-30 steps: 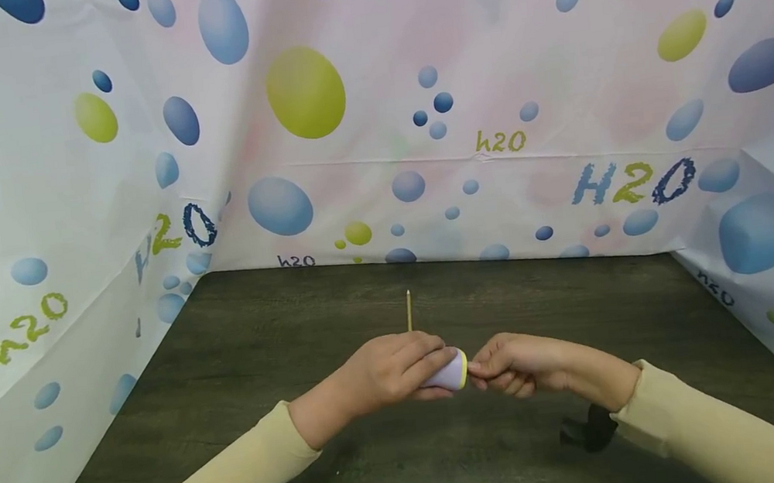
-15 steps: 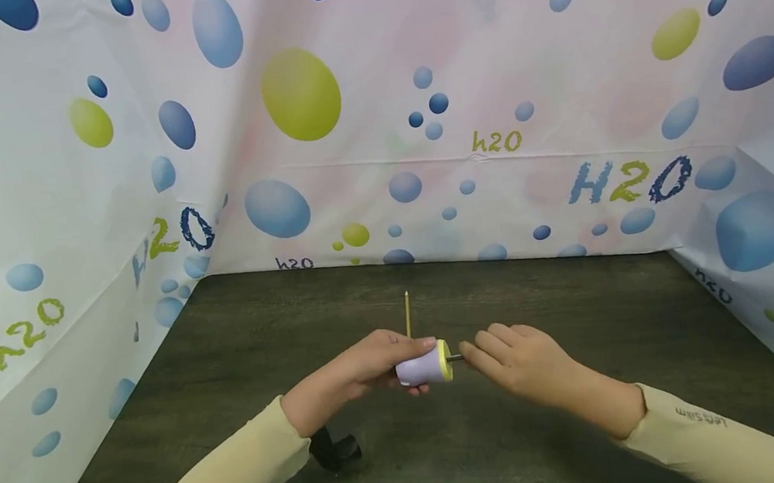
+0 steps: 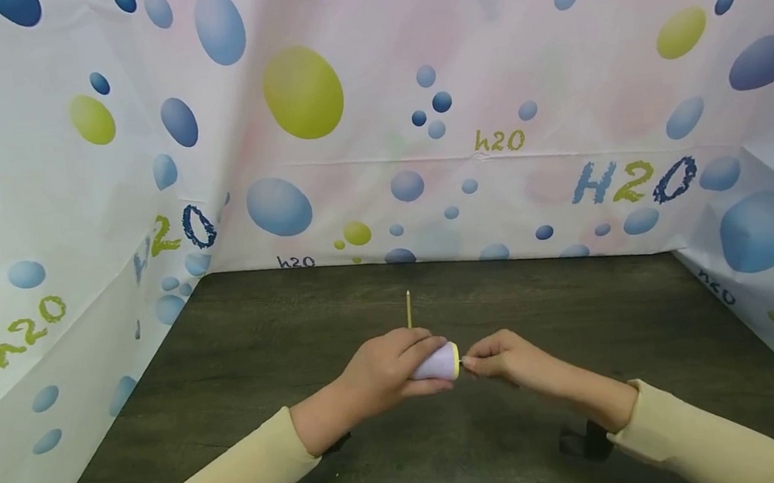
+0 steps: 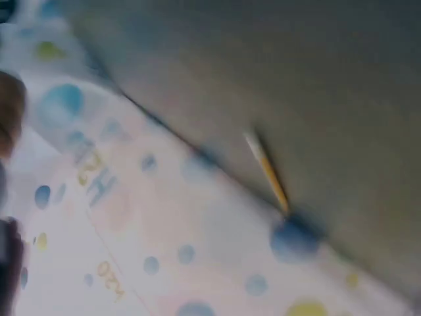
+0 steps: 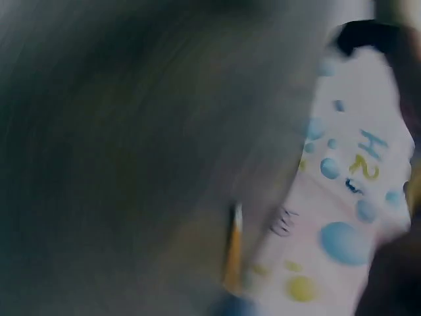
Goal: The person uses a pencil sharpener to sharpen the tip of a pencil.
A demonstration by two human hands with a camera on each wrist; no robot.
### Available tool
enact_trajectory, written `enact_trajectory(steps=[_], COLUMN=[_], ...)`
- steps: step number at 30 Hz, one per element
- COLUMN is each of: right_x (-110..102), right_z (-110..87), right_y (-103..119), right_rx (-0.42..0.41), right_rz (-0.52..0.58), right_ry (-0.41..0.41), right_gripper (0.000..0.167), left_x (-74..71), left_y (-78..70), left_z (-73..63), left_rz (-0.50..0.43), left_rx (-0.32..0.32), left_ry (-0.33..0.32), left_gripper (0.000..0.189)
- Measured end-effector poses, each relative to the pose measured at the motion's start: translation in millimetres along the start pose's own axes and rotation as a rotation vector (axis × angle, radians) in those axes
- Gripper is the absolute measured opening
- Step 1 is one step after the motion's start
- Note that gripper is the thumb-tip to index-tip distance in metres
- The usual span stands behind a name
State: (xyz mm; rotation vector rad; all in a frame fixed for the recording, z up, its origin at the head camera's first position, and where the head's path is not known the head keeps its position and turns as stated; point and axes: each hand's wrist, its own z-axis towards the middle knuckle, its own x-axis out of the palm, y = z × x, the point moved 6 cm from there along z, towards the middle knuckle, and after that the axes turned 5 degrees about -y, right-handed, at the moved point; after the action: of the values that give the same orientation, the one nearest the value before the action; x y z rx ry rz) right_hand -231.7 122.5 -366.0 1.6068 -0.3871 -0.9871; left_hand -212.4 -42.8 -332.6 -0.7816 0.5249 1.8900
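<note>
My left hand (image 3: 385, 370) grips a small lavender cylinder (image 3: 434, 363) with a yellow rim, lying sideways above the table with its yellow end to the right. The right hand (image 3: 513, 357) pinches, between thumb and forefinger, the end of a thin rod (image 3: 461, 361) at the middle of that yellow end. Little of the rod shows, as the fingers are right up at the rim. Behind the left hand a sharpened pencil (image 3: 409, 309) lies on the table, pointing away, its near part hidden. Both wrist views are blurred and show the pencil (image 4: 268, 168) again.
The dark wooden table (image 3: 282, 314) ends at a white backdrop (image 3: 376, 126) with blue and green spots and lettering, which also rises on both sides. A black wrist-worn device (image 3: 588, 440) hangs below the right wrist.
Both hands have turned over: half a second ago the left thumb lay on top and the rod showed longer, with the right knuckles up. The pencil on the table stays put.
</note>
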Motion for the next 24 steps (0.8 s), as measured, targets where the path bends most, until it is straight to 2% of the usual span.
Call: enact_trajectory(steps=[1, 2, 3, 4, 5, 6, 8, 10, 12, 13, 15, 16, 18, 20, 22, 24], right_x=[2, 3, 5, 5, 4, 2, -2, -5, -4, -2, 3, 6, 9, 11, 11, 9], right_z=[0.5, 0.3, -0.1, -0.4, 0.7, 1.8, 3.2, 2.2, -1.9, -4.6, -10.4, -12.6, -15.3, -16.7, -15.7, -11.9], right_y=[-7, -13, -17, -19, -18, -16, -9, 5, 19, 25, 32, 34, 36, 37, 37, 36], right_rx=[0.135, 0.235, 0.304, 0.335, 0.315, 0.260, 0.087, -0.167, -0.447, -0.580, -0.825, -0.930, -1.078, -1.153, -1.154, -1.070], right_rz=[0.155, 0.263, 0.327, 0.352, 0.322, 0.241, -0.039, -0.427, -0.809, -0.950, -1.129, -1.185, -1.235, -1.246, -1.214, -1.134], right_ry=[0.070, 0.128, 0.172, 0.193, 0.185, 0.156, 0.045, -0.122, -0.327, -0.424, -0.572, -0.620, -0.672, -0.688, -0.686, -0.660], right_gripper=[0.033, 0.033, 0.033, 0.033, 0.034, 0.035, 0.037, 0.042, 0.042, 0.041, 0.038, 0.037, 0.032, 0.032, 0.034, 0.040], left_x=[-3.2, -5.1, -5.6, -5.4, -4.3, -2.6, 3.2, 10.6, 16.7, 20.0, 25.2, 27.4, 31.1, 32.8, 31.9, 28.5], left_y=[-5.5, -9.1, -10.6, -10.5, -8.5, -4.9, 6.6, 22.1, 36.9, 42.7, 49.0, 49.7, 47.2, 42.9, 41.4, 41.7], left_z=[-1.4, -2.9, -3.9, -4.0, -3.7, -2.8, -1.9, -4.5, -10.1, -13.8, -20.1, -22.5, -25.7, -26.6, -25.2, -22.4], left_rz=[0.094, 0.154, 0.177, 0.174, 0.150, 0.103, -0.036, -0.227, -0.413, -0.521, -0.737, -0.826, -0.979, -1.052, -0.999, -0.851], left_rx=[0.122, 0.204, 0.244, 0.244, 0.208, 0.136, -0.084, -0.381, -0.672, -0.805, -1.016, -1.088, -1.193, -1.230, -1.201, -1.126], left_ry=[-0.064, -0.106, -0.122, -0.113, -0.084, -0.038, 0.083, 0.202, 0.275, 0.308, 0.358, 0.384, 0.433, 0.454, 0.420, 0.355], left_gripper=[0.055, 0.058, 0.060, 0.059, 0.058, 0.056, 0.051, 0.046, 0.043, 0.042, 0.041, 0.042, 0.043, 0.044, 0.044, 0.042])
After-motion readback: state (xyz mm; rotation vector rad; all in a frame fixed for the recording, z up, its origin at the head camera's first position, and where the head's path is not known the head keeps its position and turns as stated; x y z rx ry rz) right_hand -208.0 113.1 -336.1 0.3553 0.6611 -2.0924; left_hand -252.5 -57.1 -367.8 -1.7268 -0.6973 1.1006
